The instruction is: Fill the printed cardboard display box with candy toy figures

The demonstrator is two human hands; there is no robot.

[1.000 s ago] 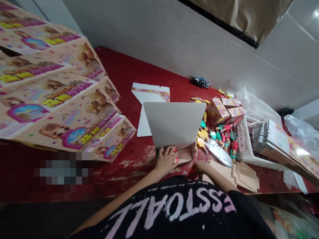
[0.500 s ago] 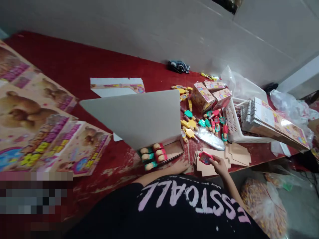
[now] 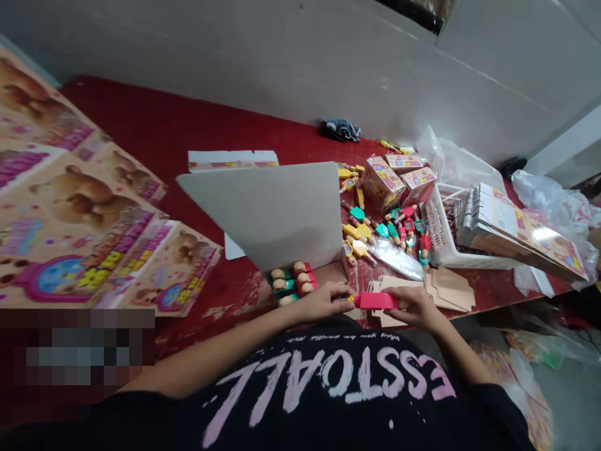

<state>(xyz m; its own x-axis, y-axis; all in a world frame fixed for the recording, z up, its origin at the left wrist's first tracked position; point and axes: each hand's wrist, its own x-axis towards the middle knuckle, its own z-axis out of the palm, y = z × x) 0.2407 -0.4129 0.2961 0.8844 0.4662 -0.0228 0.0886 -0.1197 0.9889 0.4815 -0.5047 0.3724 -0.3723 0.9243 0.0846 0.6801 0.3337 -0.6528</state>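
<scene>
The left hand (image 3: 323, 299) is now coming off the table to join the right hand (image 3: 416, 307). Both are pinching a long pink plastic toy (image 3: 375, 300) between closed fingers, one at each end. The toy is lying flat, just in front of the open cardboard box (image 3: 323, 275) with the packed toys (image 3: 292, 283), so it looks ready for packing.

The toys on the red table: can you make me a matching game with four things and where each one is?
Things:
1. pink toy
2. white basket
3. open box
4. dark cloth

Places:
A. by the far wall
B. on the right, beside a stack of flat cards
C. held between both hands
D. just beyond the left hand, with toys inside

Pairs: 1-C, 2-B, 3-D, 4-A
</scene>
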